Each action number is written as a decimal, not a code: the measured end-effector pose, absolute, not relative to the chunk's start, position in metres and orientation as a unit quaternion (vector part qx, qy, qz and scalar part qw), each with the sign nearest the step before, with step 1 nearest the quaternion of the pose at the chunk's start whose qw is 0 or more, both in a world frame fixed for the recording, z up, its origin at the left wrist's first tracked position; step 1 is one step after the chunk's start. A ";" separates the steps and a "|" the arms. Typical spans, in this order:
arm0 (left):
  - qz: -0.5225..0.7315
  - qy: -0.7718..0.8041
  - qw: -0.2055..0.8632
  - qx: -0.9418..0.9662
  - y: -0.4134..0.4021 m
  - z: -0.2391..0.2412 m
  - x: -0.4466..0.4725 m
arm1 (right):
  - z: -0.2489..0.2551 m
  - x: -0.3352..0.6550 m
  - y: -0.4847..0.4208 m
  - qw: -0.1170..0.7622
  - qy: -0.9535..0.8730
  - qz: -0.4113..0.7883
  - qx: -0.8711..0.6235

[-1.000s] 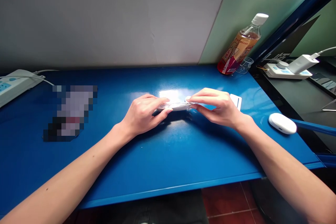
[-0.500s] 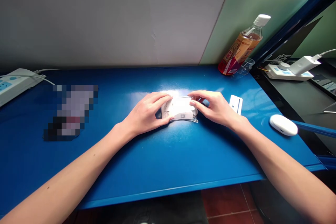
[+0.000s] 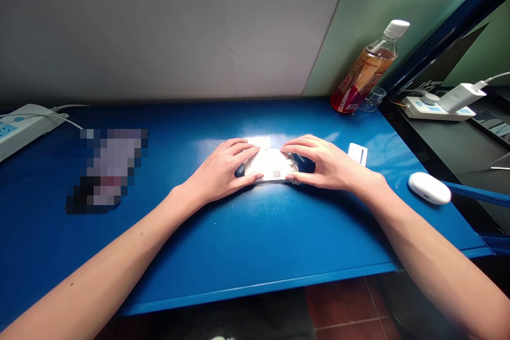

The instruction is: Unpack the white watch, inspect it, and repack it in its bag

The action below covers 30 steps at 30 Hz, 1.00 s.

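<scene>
In the middle of the blue table lies a flat clear card holder (image 3: 271, 163) with a white printed slip and a small QR code in it. Glare washes out most of its print. A short bead chain (image 3: 295, 181) shows at its near right corner. My left hand (image 3: 223, 170) grips the left end, thumb on the near edge and fingers on the far edge. The right end is held the same way by my right hand (image 3: 330, 163). Just beyond that hand lies a white card (image 3: 357, 154) with a dark stripe, partly covered by the hand.
A tea-coloured drink bottle (image 3: 364, 74) leans at the back right, a clear plastic piece (image 3: 372, 101) beside it. A white earbud case (image 3: 429, 188) lies near the right edge. Power strips (image 3: 24, 126) and a pixelated object (image 3: 115, 162) are at left; another strip (image 3: 418, 109) stands at right.
My right thumb has moved down from the holder's right side to its near edge, and the right fingers have shifted left along the far edge. The holder now lies straighter and brighter.
</scene>
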<state>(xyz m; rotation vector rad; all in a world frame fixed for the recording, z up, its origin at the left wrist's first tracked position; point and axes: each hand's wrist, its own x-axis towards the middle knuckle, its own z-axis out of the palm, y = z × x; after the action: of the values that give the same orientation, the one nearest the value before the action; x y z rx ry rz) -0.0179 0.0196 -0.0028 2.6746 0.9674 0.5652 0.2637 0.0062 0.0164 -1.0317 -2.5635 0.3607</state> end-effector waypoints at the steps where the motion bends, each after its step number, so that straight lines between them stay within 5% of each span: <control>1: 0.190 0.335 0.122 0.915 0.020 -0.002 -0.019 | 0.016 0.264 0.006 0.175 -0.904 0.131 -0.367; 30: 0.168 0.356 0.142 0.908 0.026 0.001 -0.025 | 0.019 0.265 0.005 0.143 -0.906 0.125 -0.378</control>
<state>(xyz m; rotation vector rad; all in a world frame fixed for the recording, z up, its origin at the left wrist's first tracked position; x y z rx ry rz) -0.0254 0.0255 0.0013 2.6219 1.0262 0.4841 0.2652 0.0048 0.0186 -1.0899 -2.6133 0.3600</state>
